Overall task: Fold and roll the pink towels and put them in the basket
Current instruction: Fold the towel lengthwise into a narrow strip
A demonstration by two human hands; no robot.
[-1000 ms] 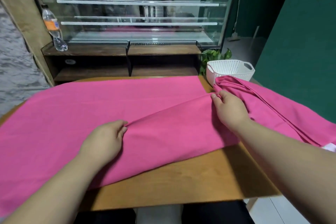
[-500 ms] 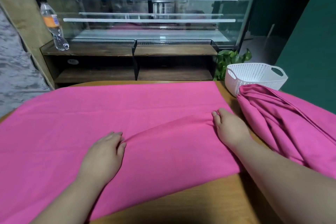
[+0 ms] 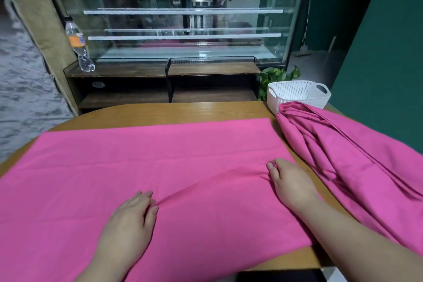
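A large pink towel (image 3: 160, 155) lies spread flat over the wooden table (image 3: 183, 112). A low fold ridge runs across it between my hands. My left hand (image 3: 130, 220) lies on the towel near the front, its fingertips pinching the left end of the ridge. My right hand (image 3: 290, 183) pinches the ridge's right end with curled fingers near the towel's right edge. A second pink towel (image 3: 343, 149) is bunched in a heap on the right. Behind that heap stands the white perforated basket (image 3: 297, 96), with nothing visible in it.
Behind the table stands a glass display case (image 3: 183, 30) over a dark wooden shelf (image 3: 142, 71). A plastic bottle (image 3: 79, 46) stands on the shelf's left end. A green plant (image 3: 277, 73) sits behind the basket. A green wall closes the right side.
The raised fold between my hands has sunk lower and flatter. Both hands have come nearer to me, and the towel's far edge now lies short of the table's back edge.
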